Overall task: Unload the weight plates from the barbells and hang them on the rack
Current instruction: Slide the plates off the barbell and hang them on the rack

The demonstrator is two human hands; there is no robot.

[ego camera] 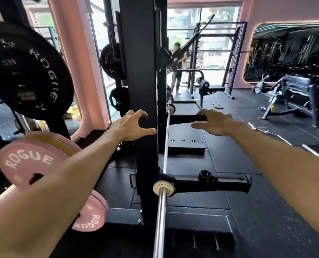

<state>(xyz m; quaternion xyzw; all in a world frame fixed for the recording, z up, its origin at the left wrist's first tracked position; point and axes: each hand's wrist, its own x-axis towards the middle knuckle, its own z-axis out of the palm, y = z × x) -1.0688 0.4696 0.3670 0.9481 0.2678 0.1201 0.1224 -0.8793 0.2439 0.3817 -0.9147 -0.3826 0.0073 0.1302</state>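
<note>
Both our hands reach forward holding nothing: left hand (pixel 130 125) with fingers spread wide in front of the black rack upright (pixel 140 81), right hand (pixel 213 122) with fingers loosely extended, well apart from it. The bare barbell (pixel 160 211) lies on the rack's safety arm (pixel 210 184) between our forearms. Hung at left: a large black plate (pixel 26 71) above and two pink plates (pixel 30 161) below.

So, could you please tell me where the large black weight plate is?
In the head view, the large black weight plate hangs upper left, above the pink weight plates, left of the black rack upright.
</note>
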